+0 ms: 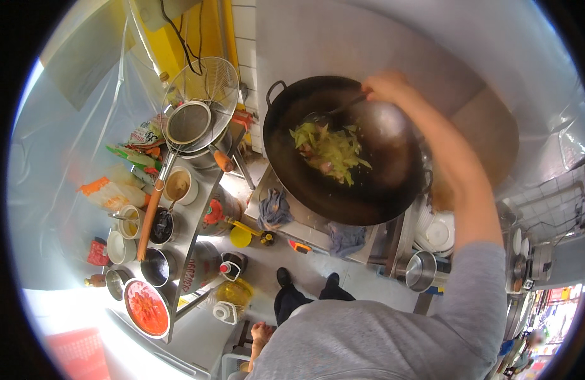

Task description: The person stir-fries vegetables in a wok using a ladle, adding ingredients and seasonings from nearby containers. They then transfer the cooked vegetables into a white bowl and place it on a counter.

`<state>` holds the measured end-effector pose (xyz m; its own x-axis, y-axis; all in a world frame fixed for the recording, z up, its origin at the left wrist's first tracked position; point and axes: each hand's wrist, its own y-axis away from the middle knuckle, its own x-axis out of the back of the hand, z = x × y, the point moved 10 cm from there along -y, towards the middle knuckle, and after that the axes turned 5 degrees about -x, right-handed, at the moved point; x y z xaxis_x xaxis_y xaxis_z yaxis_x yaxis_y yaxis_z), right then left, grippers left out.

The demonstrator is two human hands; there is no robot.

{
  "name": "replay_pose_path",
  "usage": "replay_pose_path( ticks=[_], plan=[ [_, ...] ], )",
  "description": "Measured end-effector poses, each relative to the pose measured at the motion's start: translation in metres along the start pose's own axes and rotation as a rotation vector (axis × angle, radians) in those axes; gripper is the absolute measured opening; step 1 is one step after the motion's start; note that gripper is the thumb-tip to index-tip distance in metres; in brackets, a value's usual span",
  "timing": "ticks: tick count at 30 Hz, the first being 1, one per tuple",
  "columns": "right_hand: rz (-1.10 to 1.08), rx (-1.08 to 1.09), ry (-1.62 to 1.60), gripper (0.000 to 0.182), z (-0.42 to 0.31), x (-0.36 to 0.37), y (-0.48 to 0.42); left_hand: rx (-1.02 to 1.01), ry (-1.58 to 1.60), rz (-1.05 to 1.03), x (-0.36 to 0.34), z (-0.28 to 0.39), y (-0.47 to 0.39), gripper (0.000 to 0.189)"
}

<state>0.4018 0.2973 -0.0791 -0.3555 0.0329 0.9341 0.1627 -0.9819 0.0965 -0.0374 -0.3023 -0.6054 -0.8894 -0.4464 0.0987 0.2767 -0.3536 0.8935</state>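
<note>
My right hand (pixel 387 86) reaches over the far side of a large dark wok (pixel 297 190) and grips the handle of a cooking utensil (pixel 347 103). The utensil's dark head rests at the upper edge of a heap of sliced pale-green vegetable (pixel 333 149); whether it is a ladle or a spatula is not clear. Pinkish pieces, perhaps meat, lie among the slices. Down at my side hangs my left hand (pixel 261 333), away from the wok, its fingers partly curled and too small to read well.
At left, a steel table (pixel 200 190) bears seasoning pots, a bowl of chopped red food (pixel 145 306) and strainers (pixel 189 122). Oil jugs (pixel 233 292) stand on the floor. Grey cloths (pixel 274 209) lie before the wok. Plates (pixel 437 232) and a steel pot (pixel 420 270) are at right.
</note>
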Motion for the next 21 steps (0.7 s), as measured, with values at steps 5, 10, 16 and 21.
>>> replay_pose_path(
  ticks=[5, 10, 16, 21],
  plan=[
    [-0.097, 0.097, 0.066, 0.019, -0.036, 0.047, 0.035, 0.003, -0.012, -0.053, -0.007, 0.008, -0.014, 0.009],
    [-0.148, 0.105, -0.036, 0.016, -0.027, 0.006, 0.059, -0.022, -0.041, -0.109, -0.025, 0.028, -0.033, 0.01],
    [-0.291, -0.199, 0.262, 0.014, 0.04, -0.023, 0.089, 0.018, -0.021, -0.155, -0.031, 0.02, -0.049, 0.01],
    [-0.844, -0.338, -0.004, 0.008, 0.066, -0.081, 0.137, 0.02, -0.037, -0.172, -0.033, 0.017, -0.052, 0.011]
  ],
)
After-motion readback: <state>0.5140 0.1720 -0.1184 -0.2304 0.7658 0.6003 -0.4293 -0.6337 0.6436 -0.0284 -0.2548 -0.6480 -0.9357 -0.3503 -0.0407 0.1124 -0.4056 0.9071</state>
